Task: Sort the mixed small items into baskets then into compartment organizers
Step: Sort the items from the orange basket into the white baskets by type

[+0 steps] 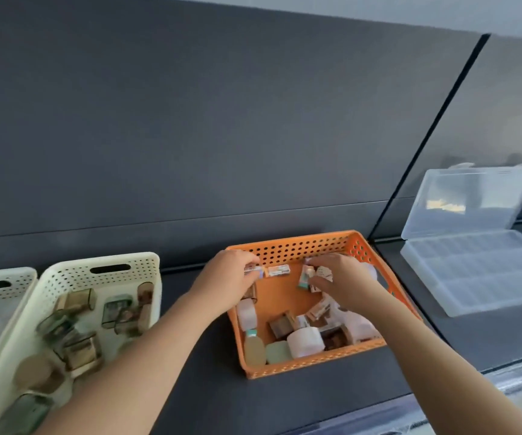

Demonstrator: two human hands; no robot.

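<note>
An orange perforated basket (313,246) stands in the middle of the dark table, holding several small boxes, bottles and rolls. My left hand (225,281) reaches into its far left corner and pinches a small white box (253,271). Beside it lies another small box (279,271) against the back wall. My right hand (339,284) is inside the basket too, fingers closed on small boxes (306,277) with a teal-edged one on the left. A white roll (305,342) and pale green bottles (255,350) lie near the front wall.
A cream perforated basket (102,262) with several greenish clear boxes stands to the left, and another cream basket (2,274) is at the far left edge. A clear compartment organizer (479,271) with its lid (467,199) raised sits at the right. A dark panel rises behind.
</note>
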